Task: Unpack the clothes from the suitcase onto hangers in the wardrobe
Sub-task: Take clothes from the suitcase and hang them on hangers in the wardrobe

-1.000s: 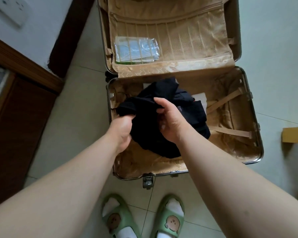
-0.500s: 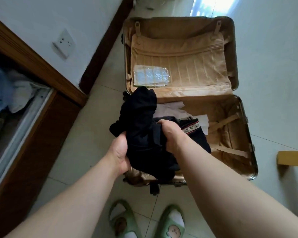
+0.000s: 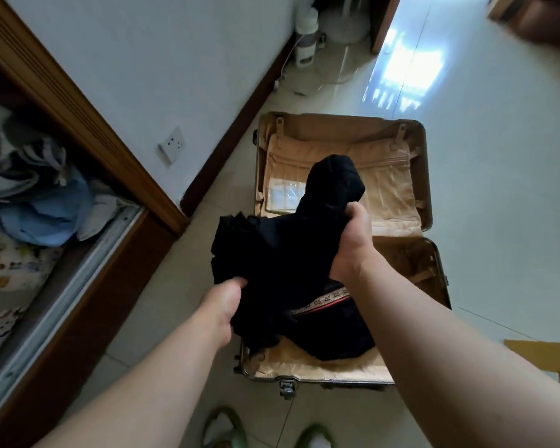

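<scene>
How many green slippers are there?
2. The left slipper and the right slipper are side by side at the bottom edge of the view, on the floor in front of the suitcase. Both are partly cut off by the frame.

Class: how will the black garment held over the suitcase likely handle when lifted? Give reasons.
Probably floppy: the black garment bunches and sags between the left hand and right hand. Likely light, since two simple grips hold it up.
</scene>
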A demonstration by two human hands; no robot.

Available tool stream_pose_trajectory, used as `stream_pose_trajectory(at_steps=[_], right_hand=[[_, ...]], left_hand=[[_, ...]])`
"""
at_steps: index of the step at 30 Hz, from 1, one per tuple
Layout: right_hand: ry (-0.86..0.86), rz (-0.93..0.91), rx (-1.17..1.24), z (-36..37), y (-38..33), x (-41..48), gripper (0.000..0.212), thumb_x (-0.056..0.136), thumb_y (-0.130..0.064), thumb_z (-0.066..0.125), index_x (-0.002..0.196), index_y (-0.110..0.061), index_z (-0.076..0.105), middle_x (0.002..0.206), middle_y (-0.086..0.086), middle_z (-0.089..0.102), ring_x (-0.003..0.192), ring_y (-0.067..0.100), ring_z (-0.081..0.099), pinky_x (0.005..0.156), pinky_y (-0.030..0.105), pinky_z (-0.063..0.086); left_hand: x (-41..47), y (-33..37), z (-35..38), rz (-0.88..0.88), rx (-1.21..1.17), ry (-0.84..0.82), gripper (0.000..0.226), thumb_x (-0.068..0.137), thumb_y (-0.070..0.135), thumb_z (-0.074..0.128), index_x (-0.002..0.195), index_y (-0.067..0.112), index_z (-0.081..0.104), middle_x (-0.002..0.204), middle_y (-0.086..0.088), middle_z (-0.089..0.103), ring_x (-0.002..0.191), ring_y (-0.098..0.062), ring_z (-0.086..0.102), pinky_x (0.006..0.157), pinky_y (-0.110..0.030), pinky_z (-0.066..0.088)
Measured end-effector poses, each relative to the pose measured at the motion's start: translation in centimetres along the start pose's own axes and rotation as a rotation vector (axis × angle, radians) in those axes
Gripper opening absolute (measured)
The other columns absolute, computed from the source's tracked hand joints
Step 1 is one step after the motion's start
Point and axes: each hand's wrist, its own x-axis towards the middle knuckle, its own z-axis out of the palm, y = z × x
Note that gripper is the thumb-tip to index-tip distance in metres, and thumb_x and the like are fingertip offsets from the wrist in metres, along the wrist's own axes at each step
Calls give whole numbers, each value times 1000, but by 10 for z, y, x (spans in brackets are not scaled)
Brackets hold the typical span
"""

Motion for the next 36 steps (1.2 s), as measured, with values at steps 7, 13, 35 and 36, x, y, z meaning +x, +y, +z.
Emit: stream_pose_trajectory(at_steps=[7,13,35,36], right_hand=[[-434,-135,-149,55,-67,-82,66,76,-62,61,121,-14,65,122,15,63,114,34,57,106,48,39],[-570,-140,-392,112,-137,-173,51,76,-47,65,108,-8,64,90,10,68,87,25,65,78,33,51],[-716,-556,-536,238,-283,-502,33,81,-34,58,95,-6,69,81,13,73,68,25,71,66,34,60],[-720,-570,-548,242,-286,-512,33,78,-34,59,93,-6,70,81,13,73,68,25,71,67,34,59]], left_hand=[[-52,100,-3,270,12,-66,63,85,27,56,144,16,37,140,-3,46,109,-23,51,87,-29,32],[-141,180,-10,422,72,-285,88,69,43,71,147,33,31,145,-5,43,133,-26,40,99,-39,32],[-468,339,-67,1007,103,-217,70,84,18,61,143,35,28,150,0,33,133,-22,38,105,-40,30],[-484,347,-68,1070,198,-246,63,89,10,53,143,34,32,150,2,33,135,-19,35,104,-37,25]])
